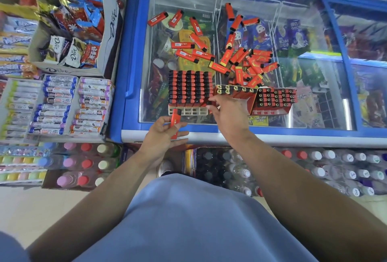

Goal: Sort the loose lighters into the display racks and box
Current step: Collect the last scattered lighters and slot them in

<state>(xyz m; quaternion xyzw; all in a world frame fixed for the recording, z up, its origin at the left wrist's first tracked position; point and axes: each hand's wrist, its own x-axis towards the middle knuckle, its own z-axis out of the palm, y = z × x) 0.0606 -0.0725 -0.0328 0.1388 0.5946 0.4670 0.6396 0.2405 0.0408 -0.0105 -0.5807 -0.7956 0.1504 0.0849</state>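
Note:
Several loose red lighters (193,45) with black caps lie scattered on the glass freezer lid (314,31); a denser pile (251,64) sits to their right. A white display rack (189,92) is nearly full of upright lighters, with its front row mostly bare. To the right stand a red box (236,92) with gold-topped lighters and a second red rack (276,100). My left hand (165,136) holds one red lighter (175,122) upright just in front of the white rack. My right hand (228,113) reaches to the white rack's right front corner, fingertips at a black-capped lighter there.
The freezer's blue frame (123,73) runs along the left and front. Candy boxes (73,48) and tube trays (56,104) crowd the left. Bottled drinks (314,167) fill crates below the freezer front. My blue-clad lap fills the foreground.

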